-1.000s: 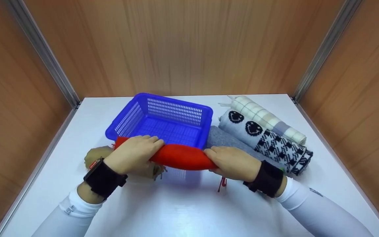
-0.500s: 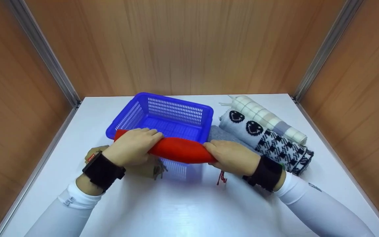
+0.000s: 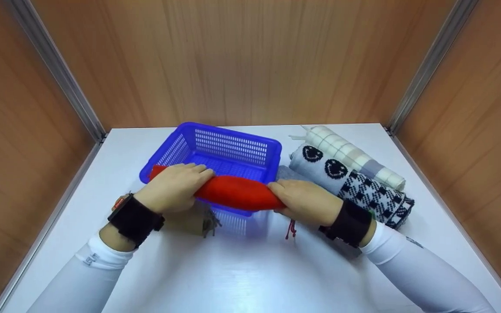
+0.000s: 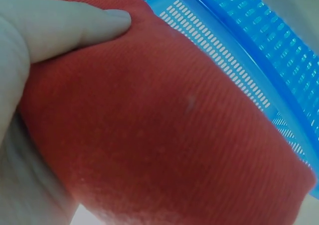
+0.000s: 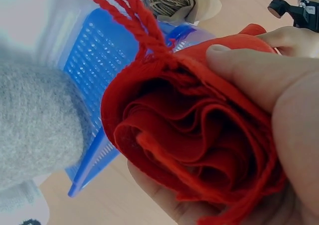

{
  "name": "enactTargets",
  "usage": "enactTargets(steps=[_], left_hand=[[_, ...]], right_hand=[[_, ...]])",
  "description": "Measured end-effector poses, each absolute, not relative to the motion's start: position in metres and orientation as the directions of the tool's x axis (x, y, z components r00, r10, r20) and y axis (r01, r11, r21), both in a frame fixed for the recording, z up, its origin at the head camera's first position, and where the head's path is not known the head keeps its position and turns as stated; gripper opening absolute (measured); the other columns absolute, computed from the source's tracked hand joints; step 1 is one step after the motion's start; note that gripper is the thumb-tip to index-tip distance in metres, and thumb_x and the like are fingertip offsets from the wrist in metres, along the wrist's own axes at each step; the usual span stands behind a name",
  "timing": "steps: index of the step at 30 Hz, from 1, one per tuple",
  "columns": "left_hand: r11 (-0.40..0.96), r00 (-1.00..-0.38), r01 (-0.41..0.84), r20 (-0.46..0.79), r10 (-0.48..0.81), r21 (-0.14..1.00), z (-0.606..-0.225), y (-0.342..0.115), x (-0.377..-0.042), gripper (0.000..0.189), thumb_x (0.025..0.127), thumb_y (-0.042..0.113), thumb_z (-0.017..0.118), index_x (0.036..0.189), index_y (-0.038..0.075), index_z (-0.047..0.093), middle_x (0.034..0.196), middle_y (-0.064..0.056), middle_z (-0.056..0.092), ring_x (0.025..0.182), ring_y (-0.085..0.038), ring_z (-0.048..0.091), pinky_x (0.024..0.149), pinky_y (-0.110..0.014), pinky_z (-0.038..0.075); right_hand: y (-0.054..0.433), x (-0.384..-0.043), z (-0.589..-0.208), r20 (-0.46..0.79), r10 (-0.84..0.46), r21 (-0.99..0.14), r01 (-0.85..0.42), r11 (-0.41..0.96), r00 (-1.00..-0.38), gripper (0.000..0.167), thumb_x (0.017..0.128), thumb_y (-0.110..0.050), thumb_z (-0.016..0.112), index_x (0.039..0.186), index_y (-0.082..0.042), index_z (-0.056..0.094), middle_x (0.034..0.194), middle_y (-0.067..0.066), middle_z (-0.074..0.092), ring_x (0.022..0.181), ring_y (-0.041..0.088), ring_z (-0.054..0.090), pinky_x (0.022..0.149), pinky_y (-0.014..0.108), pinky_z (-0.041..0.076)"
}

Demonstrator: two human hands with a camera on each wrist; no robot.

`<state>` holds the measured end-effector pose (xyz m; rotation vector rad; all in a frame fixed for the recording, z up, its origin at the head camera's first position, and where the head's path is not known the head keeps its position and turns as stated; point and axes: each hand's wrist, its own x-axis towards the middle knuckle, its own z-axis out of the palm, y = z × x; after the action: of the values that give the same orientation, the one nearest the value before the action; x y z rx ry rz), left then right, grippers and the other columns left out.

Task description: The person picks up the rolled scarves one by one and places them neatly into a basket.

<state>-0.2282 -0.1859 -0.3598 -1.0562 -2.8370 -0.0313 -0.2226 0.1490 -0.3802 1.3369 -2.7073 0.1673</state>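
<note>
Red roll [image 3: 235, 192] crosses the basket's [image 3: 233, 131] near side, open interior [image 3: 220, 163] beyond.

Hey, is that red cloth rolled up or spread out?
Rolled up: the red cloth shows coiled layers at its end in the right wrist view.

The right hand [image 3: 307, 201] hides much of the grey roll [image 3: 288, 173] (in the head view).

Bright head view, glare on white tabletop [image 3: 244, 282], soft shadows, hazy left wrist view
</note>
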Motion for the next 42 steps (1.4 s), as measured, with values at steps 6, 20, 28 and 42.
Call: enactTargets(steps=[6,20,28,42], left_hand=[[0.77,-0.765,0.638,0.104,0.635,-0.007,-0.357,-0.188,-0.23,0.046,0.086,-0.002,0.081,0.129,0.008,0.068,0.121,-0.015,0.078,0.112,-0.037,0.075,0.107,-0.058,0.059],[0.778,-0.772,0.628,0.111,0.626,-0.016,-0.347,-0.19,-0.242,0.046,0.086,0.001,0.083,0.129,0.007,0.069,0.121,-0.015,0.078,0.111,-0.037,0.076,0.106,-0.058,0.059],[0.791,-0.788,0.612,0.089,0.609,0.006,-0.344,-0.191,-0.249,0.048,0.087,0.003,0.084,0.132,0.007,0.069,0.124,-0.016,0.077,0.113,-0.038,0.075,0.106,-0.059,0.059],[0.779,-0.773,0.626,0.109,0.625,-0.022,-0.339,-0.194,-0.265,0.037,0.086,-0.003,0.077,0.121,0.006,0.069,0.115,-0.016,0.078,0.103,-0.036,0.075,0.1,-0.055,0.062]], right_hand=[[0.147,-0.224,-0.377,0.156,-0.788,-0.033,-0.801,0.598,-0.595,0.036,0.099,-0.022,0.08,0.125,-0.004,0.063,0.106,0.011,0.073,0.095,0.028,0.074,0.091,0.045,0.064],[0.142,-0.233,-0.369,0.157,-0.783,-0.039,-0.796,0.604,-0.602,0.03,0.1,-0.021,0.076,0.121,-0.006,0.063,0.105,0.011,0.074,0.096,0.028,0.072,0.089,0.044,0.063],[0.138,-0.238,-0.365,0.133,-0.77,-0.042,-0.78,0.625,-0.624,0.031,0.1,-0.022,0.076,0.123,-0.005,0.063,0.104,0.011,0.073,0.093,0.028,0.071,0.086,0.045,0.064],[0.132,-0.249,-0.36,0.059,-0.744,-0.079,-0.746,0.661,-0.666,0.03,0.1,-0.021,0.072,0.124,-0.006,0.061,0.104,0.01,0.07,0.091,0.028,0.07,0.086,0.048,0.062]])
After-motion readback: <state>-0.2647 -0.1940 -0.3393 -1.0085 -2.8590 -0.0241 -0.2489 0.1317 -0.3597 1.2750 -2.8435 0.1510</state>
